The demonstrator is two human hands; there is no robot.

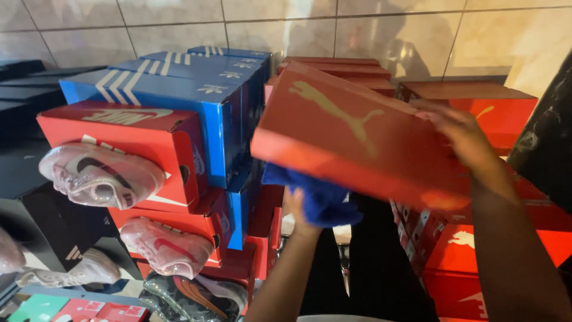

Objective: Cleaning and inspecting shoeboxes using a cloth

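- The right hand holds a red shoebox by its far end, fingers clamped on the edge, so the box hangs tilted in the air above the stacks.
- The left hand is under the near end of the box, closed around a bunched blue cloth that presses up against the underside.
- The step in hand looks like wiping the box: the cloth is at the bottom face while the other hand steadies it.
- The box is clear of every pile, between the blue boxes on the left and the red boxes stacked against the tiled wall.
- To the lower left, pink shoes sit on top of more red and black boxes, well apart from both hands.
- The next move likely calls for turning the box to bring an unwiped face to the cloth, with the right-hand grip kept firm so the lid does not slip off.
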